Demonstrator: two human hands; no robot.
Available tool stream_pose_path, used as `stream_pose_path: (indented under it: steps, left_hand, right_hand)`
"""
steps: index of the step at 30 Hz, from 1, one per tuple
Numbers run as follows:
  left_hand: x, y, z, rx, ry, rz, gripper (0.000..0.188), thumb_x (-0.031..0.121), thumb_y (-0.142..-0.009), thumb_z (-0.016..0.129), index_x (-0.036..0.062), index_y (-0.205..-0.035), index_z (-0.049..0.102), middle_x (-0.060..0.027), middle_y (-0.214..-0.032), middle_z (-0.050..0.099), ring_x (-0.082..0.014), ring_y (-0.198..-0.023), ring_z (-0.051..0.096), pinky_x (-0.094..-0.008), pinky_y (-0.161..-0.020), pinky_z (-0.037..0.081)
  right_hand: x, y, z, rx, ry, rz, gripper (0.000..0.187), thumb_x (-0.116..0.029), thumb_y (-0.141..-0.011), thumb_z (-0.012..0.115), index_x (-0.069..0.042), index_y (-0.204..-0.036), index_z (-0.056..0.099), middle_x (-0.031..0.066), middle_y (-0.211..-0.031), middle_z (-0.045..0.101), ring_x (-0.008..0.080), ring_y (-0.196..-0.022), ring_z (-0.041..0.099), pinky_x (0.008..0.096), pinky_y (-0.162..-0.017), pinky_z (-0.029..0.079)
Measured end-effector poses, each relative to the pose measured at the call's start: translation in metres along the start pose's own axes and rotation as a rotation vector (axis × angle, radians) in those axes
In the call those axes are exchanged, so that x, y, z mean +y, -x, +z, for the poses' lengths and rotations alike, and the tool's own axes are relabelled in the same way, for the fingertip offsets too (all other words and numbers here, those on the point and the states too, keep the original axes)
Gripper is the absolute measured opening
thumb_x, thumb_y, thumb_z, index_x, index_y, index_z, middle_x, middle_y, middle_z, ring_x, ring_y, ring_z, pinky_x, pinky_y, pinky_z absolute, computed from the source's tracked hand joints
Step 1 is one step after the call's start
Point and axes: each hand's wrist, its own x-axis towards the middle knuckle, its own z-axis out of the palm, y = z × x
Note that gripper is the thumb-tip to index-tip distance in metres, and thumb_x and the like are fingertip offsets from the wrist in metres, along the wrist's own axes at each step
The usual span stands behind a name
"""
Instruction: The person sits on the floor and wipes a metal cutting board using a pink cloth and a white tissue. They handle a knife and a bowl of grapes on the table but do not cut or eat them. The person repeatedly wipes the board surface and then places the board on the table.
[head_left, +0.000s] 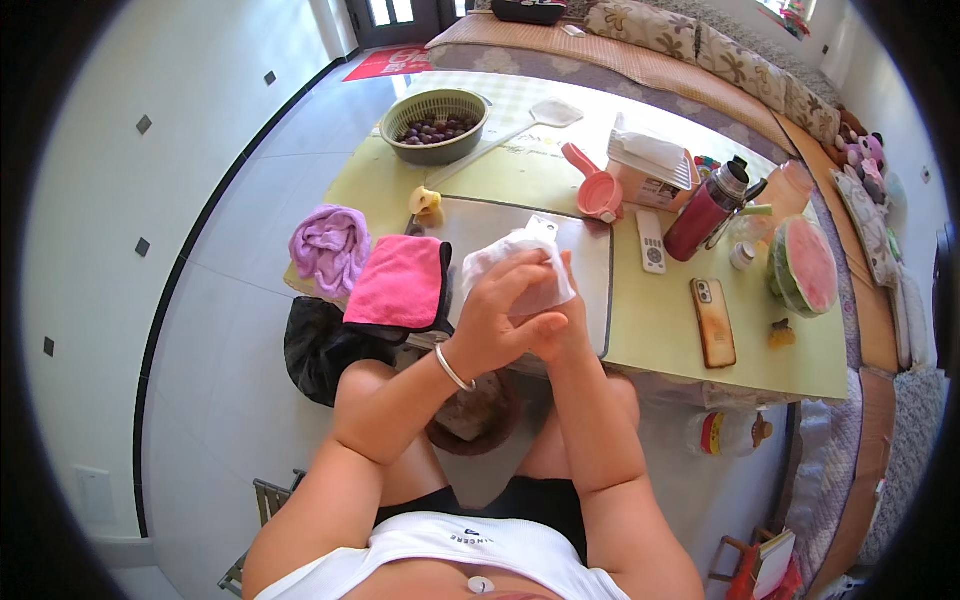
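Note:
My two hands meet over a cutting board (592, 290) with a dark rim. My left hand (497, 318), a bangle on its wrist, presses its bent fingers onto a white tissue (486, 262). Beneath and beside it, my right hand (566, 325) closes on the same bundle. From the tissue's far side sticks out a flat white piece with a hole (543, 227), perhaps a handle; the rest of it is covered. Left of my hands lies a pink cloth (402, 282) with black edging, next to a crumpled purple towel (330, 248). A cut yellowish fruit piece (425, 203) sits at the board's far left corner.
A green colander (432, 150) of dark grapes and a white fly swatter (556, 113) lie farther back. Rightward stand a pink scoop (598, 193), tissue box (650, 165), remote (652, 243), red thermos (705, 212), phone (713, 325) and cut watermelon (803, 268). A bin (478, 425) is below the edge.

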Motion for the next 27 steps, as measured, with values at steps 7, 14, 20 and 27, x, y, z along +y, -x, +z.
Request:
stream_pose_path:
  steps: [7, 14, 20, 27]
  left_hand:
    - [-0.006, 0.004, 0.019, 0.036, 1.774, -0.399, 0.073, 0.041, -0.097, 0.055, -0.0001, -0.150, 0.026, -0.0177, -0.154, 0.029, -0.0266, -0.144, 0.029, -0.0358, -0.117, 0.025]
    - [-0.017, 0.017, 0.031, -0.115, 1.073, -0.293, 0.089, 0.039, -0.096, 0.058, 0.0009, -0.154, 0.003, -0.0164, -0.159, 0.016, -0.0267, -0.146, 0.021, -0.0360, -0.118, 0.018]
    - [-0.010, 0.020, 0.034, -0.139, 0.782, -0.262, 0.103, 0.050, -0.092, 0.060, 0.0033, -0.154, -0.007, -0.0174, -0.160, 0.011, -0.0284, -0.147, 0.018, -0.0385, -0.118, 0.017]
    - [-0.022, 0.024, 0.029, -0.340, 0.042, -0.026, 0.104, 0.053, -0.092, 0.058, 0.0006, -0.153, -0.007, -0.0182, -0.162, 0.004, -0.0297, -0.148, 0.014, -0.0382, -0.118, 0.014]
  right_hand:
    - [0.002, 0.007, 0.017, -0.015, -0.044, -0.041, 0.049, -0.050, -0.097, 0.046, -0.011, -0.126, 0.053, 0.0083, -0.124, 0.059, 0.0267, -0.119, 0.055, 0.0413, -0.102, 0.045]
    - [0.007, 0.002, -0.004, 0.094, 0.102, 0.006, 0.036, -0.032, -0.091, 0.059, -0.007, -0.117, 0.055, 0.0118, -0.109, 0.061, 0.0257, -0.101, 0.062, 0.0446, -0.086, 0.052]
    - [0.003, 0.009, 0.009, 0.169, 0.166, -0.064, 0.032, -0.033, -0.091, 0.060, -0.009, -0.112, 0.056, 0.0081, -0.097, 0.063, 0.0236, -0.082, 0.064, 0.0412, -0.072, 0.055]
    - [-0.001, 0.005, -0.010, -0.005, 0.023, -0.001, 0.037, -0.045, -0.096, 0.053, -0.014, -0.115, 0.054, 0.0092, -0.093, 0.062, 0.0331, -0.076, 0.063, 0.0457, -0.066, 0.054]
